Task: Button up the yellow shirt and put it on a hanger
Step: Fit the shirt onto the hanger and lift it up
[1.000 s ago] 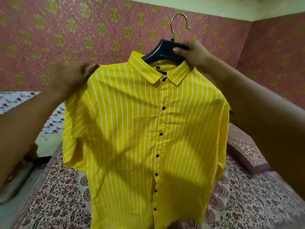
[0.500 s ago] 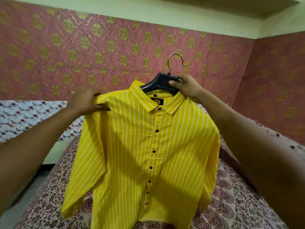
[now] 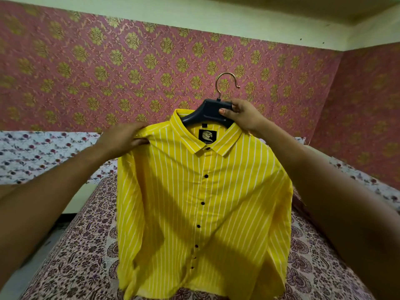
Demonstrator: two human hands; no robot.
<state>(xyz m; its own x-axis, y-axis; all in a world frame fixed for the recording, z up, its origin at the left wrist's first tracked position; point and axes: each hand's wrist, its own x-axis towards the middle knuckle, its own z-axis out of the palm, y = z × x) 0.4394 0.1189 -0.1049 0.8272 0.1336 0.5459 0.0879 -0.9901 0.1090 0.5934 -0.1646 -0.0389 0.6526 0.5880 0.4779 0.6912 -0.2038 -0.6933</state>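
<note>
Two hands hold the work up before us, well above the bed. Our right hand (image 3: 242,118) is clenched around the neck of the hanger (image 3: 207,111), thumb pressed flat on its near face and the other fingers wrapped over the top edge. Our left hand (image 3: 121,140) pinches a fold of cloth at the left shoulder of the yellow shirt (image 3: 173,202), with the fingers curled over the seam and the thumb beneath. The shirt hangs on the hanger, facing us, its collar folded down around the hanger's broad shoulders. The hanger is dark, smooth moulded plastic, topped by a thin copper-coloured metal hook (image 3: 225,83). The fabric looks light and woven, bright yellow with narrow white vertical stripes, creased softly across the front. Small round black buttons (image 3: 206,176) run down the placket, fastened from the collar down. A black square label (image 3: 207,135) sits inside the collar. Beneath lies a paisley-printed bedsheet (image 3: 75,256); on the far wall is pink wallpaper (image 3: 108,72) with gold medallions.
</note>
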